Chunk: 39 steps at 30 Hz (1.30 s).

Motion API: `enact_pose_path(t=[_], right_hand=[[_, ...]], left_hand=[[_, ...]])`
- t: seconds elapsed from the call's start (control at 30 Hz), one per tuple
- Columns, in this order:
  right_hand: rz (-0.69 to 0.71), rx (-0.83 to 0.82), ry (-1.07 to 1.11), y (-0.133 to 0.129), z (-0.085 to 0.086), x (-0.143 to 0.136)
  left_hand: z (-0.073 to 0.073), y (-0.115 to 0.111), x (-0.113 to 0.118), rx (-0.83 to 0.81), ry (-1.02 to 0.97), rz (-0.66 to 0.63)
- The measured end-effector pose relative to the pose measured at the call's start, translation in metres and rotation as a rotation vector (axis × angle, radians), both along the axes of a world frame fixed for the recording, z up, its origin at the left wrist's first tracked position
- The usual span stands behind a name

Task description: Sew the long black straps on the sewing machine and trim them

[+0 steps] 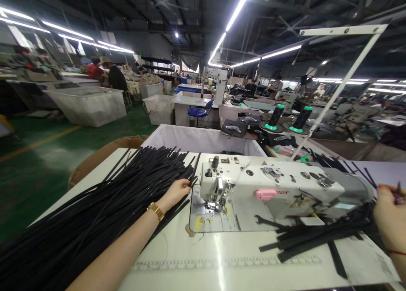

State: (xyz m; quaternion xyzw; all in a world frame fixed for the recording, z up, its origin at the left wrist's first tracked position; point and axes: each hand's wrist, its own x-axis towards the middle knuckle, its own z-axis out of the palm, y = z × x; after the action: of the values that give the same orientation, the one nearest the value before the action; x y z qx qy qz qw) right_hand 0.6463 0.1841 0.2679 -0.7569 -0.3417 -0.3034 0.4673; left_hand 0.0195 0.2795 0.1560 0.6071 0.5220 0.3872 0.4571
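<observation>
My left hand [177, 191], with a gold watch on the wrist, reaches over a large pile of long black straps [127, 193]. Its fingers are closed on the end of one strap at the pile's right side, just left of the sewing machine [244, 181]. At the right edge my right hand [385, 215] is partly cut off by the frame. Its fingers are bent around a small dark purple item that I cannot make out. Below the machine arm, close to that hand, lies a bundle of shorter black strips [304, 238].
A wrench [269, 222] lies by the machine's base plate. A ruler scale [228, 262] runs along the table front. Behind the machine stand a white-lined bin [203, 139] and two black thread cones [275, 116]. A white thread stand [342, 88] rises at right. People sit farther off.
</observation>
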Motion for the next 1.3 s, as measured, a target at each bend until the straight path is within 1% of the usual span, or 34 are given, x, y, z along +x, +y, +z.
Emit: enact_pose_path(t=[0.03,0.07,0.1,0.13,0.17,0.2,0.27,0.3,0.33,0.37,0.4,0.47,0.53,0.67,0.77,0.87,0.93,0.97,1.07,1.13,1.2,1.3], right_hand=[[0.037,-0.032,0.0,-0.011,-0.008,-0.034],[0.142,-0.068,0.002,-0.025,-0.019,-0.074],[0.292,-0.12,0.029,-0.039,-0.032,-0.117],[0.5,-0.237,0.096,-0.054,-0.048,-0.162],[0.671,-0.372,0.163,-0.067,-0.064,-0.205],[0.81,-0.506,0.199,-0.079,-0.079,-0.244],[1.011,-0.696,0.139,-0.093,-0.102,-0.307],[1.062,-0.75,0.104,-0.095,-0.11,-0.33],[1.08,-0.804,0.065,-0.094,-0.114,-0.349],[1.065,-0.865,0.007,-0.09,-0.117,-0.363],[1.011,-0.924,-0.059,-0.084,-0.117,-0.375],[0.892,-1.015,-0.173,-0.067,-0.117,-0.391],[0.825,-1.047,-0.228,-0.051,-0.116,-0.403],[0.79,-1.041,-0.216,-0.029,-0.122,-0.422],[0.755,-1.058,-0.176,-0.021,-0.128,-0.433],[0.755,-1.063,-0.128,-0.016,-0.129,-0.441],[0.811,-1.05,-0.1,-0.014,-0.127,-0.442],[0.864,-1.043,-0.089,-0.014,-0.124,-0.441],[1.085,-1.02,-0.061,-0.019,-0.115,-0.433],[1.184,-1.003,-0.023,-0.025,-0.11,-0.424],[1.21,-0.983,0.033,-0.034,-0.107,-0.413],[1.181,-0.965,0.118,-0.05,-0.109,-0.399]], left_hand=[[-0.002,-0.011,-0.003,-0.002,-0.012,0.01],[-0.004,-0.022,-0.005,-0.005,-0.024,0.019],[-0.005,-0.032,-0.005,-0.008,-0.036,0.028],[-0.007,-0.041,-0.005,-0.011,-0.05,0.035],[-0.009,-0.05,-0.005,-0.013,-0.063,0.039],[-0.01,-0.058,-0.004,-0.016,-0.077,0.041],[-0.012,-0.07,-0.003,-0.028,-0.104,0.048],[-0.013,-0.076,-0.003,-0.039,-0.115,0.053],[-0.014,-0.08,-0.002,-0.053,-0.123,0.059],[-0.015,-0.084,-0.002,-0.067,-0.131,0.066],[-0.016,-0.087,-0.002,-0.081,-0.136,0.074],[-0.017,-0.092,-0.002,-0.101,-0.143,0.088],[-0.018,-0.094,-0.002,-0.106,-0.146,0.1],[-0.022,-0.094,-0.003,-0.102,-0.183,0.11],[-0.028,-0.093,-0.005,-0.107,-0.19,0.102],[-0.033,-0.091,-0.006,-0.103,-0.161,0.116],[-0.035,-0.09,-0.007,-0.104,-0.162,0.126],[-0.035,-0.09,-0.007,-0.104,-0.165,0.127],[-0.034,-0.091,-0.008,-0.098,-0.173,0.116],[-0.034,-0.093,-0.009,-0.093,-0.182,0.12],[-0.032,-0.094,-0.009,-0.097,-0.189,0.131],[-0.026,-0.094,-0.008,-0.104,-0.173,0.145]])
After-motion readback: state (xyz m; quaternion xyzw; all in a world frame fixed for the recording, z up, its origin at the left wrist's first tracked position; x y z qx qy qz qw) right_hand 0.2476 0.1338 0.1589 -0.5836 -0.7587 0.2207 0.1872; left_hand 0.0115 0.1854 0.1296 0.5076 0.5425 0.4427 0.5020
